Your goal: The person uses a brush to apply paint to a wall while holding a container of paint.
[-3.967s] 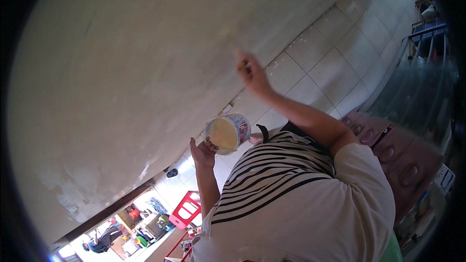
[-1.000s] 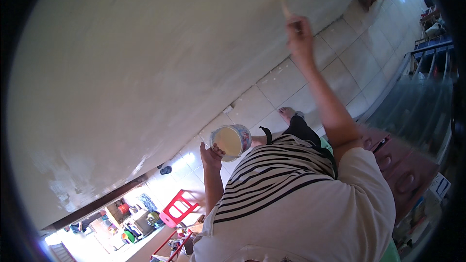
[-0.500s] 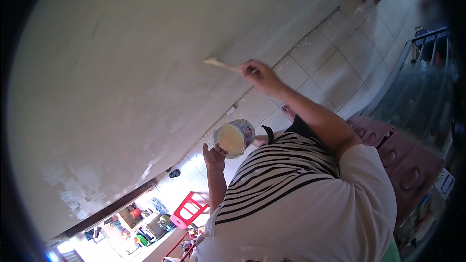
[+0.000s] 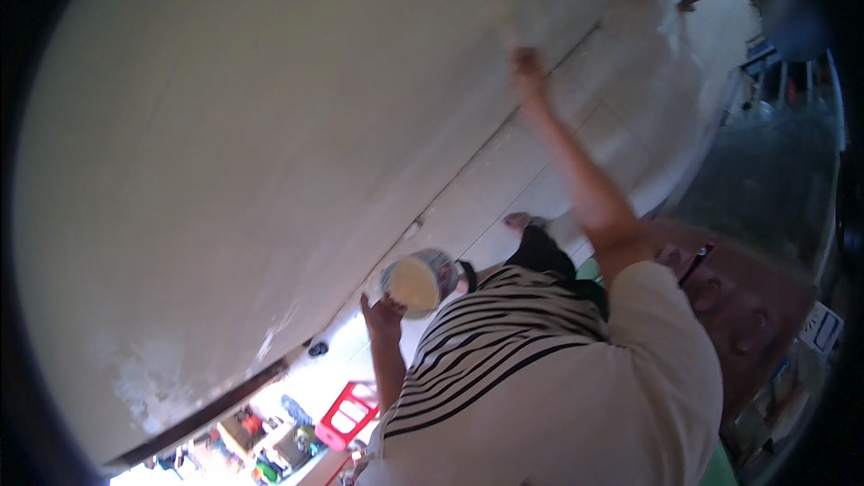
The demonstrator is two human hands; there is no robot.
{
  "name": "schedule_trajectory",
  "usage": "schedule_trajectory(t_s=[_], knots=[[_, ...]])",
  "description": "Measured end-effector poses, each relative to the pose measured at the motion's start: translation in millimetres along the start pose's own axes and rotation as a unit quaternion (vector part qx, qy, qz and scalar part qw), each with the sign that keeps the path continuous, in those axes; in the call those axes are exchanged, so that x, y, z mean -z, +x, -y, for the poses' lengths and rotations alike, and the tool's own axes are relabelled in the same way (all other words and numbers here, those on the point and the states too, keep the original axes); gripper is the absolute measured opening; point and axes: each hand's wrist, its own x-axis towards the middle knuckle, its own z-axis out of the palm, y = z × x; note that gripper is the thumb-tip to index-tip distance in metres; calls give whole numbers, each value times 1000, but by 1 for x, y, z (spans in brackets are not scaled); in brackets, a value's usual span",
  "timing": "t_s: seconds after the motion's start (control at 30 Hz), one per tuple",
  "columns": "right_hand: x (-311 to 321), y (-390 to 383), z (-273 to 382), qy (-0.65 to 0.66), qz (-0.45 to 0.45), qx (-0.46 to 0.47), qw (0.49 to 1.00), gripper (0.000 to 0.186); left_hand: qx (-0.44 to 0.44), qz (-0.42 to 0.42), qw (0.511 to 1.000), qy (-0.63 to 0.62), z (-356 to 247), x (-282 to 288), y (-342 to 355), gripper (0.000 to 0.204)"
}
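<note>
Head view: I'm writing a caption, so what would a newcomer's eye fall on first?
The broad pale wall fills the upper left. Near the centre, the left hand holds a bucket of cream-coloured liquid; higher up, the right hand holds a blurred brush. Below the bucket, what looks like a red plastic stool stands out.

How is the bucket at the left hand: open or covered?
Open: no lid covers the bucket, and its pale yellow inside shows beside the left hand.
</note>
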Motion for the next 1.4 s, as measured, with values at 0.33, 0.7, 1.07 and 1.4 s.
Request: schedule_trajectory(t_s=[0.33, 0.7, 1.07, 1.4], knots=[[-55, -244, 103, 139, 396, 104, 902, 29, -6, -2, 1000, 15, -2, 9, 1, 58], [35, -28, 61, 61, 186, -26, 980, 25, -27, 16, 999, -19, 6, 5, 1, 59], [-44, -111, 61, 48, 74, 65, 994, 15, -15, -26, 1000, 1, 13, -17, 13, 58], [-19, -218, 70, 126, 313, -64, 939, 25, 16, 19, 999, -36, 17, -7, 27, 53]])
